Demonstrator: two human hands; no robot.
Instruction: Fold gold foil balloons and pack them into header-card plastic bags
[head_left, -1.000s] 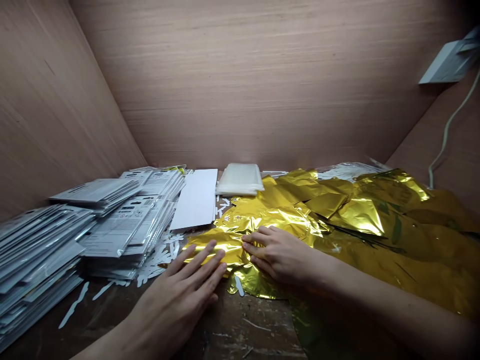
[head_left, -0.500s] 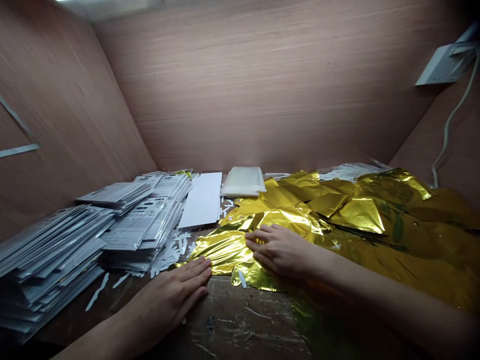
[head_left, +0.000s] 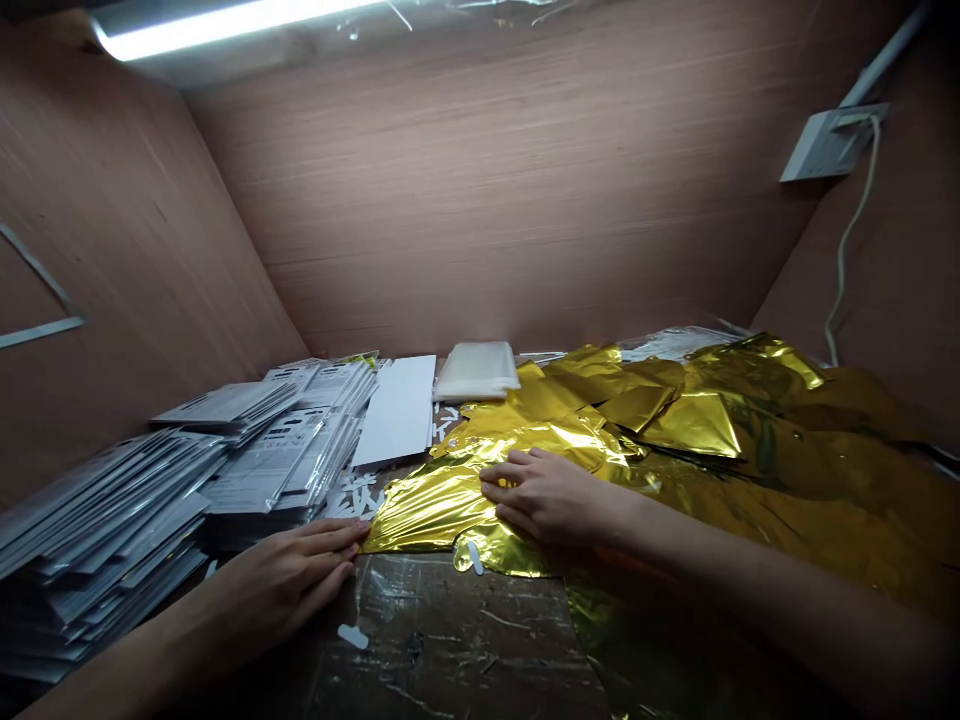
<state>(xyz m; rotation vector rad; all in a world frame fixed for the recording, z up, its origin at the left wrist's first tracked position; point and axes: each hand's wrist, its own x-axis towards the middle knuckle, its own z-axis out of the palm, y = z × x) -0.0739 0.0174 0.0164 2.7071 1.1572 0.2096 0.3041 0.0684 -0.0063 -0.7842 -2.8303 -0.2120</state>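
Observation:
A flattened gold foil piece (head_left: 431,500) lies on the dark worktop (head_left: 465,650) in front of me. My right hand (head_left: 547,495) rests flat on its right part, fingers stretched out leftward. My left hand (head_left: 289,580) lies flat on the worktop, fingers extended, its fingertips at the foil's left corner. Neither hand grips anything. A heap of more gold foil pieces (head_left: 712,430) spreads to the right, under and behind my right forearm.
Stacks of white printed packets (head_left: 247,460) fill the left side. A white card (head_left: 397,410) and a pile of clear bags (head_left: 476,370) lie at the back. Small white strips (head_left: 352,636) litter the worktop. Wooden walls enclose the space; a wall box with cable (head_left: 829,145) is at upper right.
My left hand has slid off the gold foil, back and to the left, onto the bare worktop. My right hand stays on the foil. The view has tilted up.

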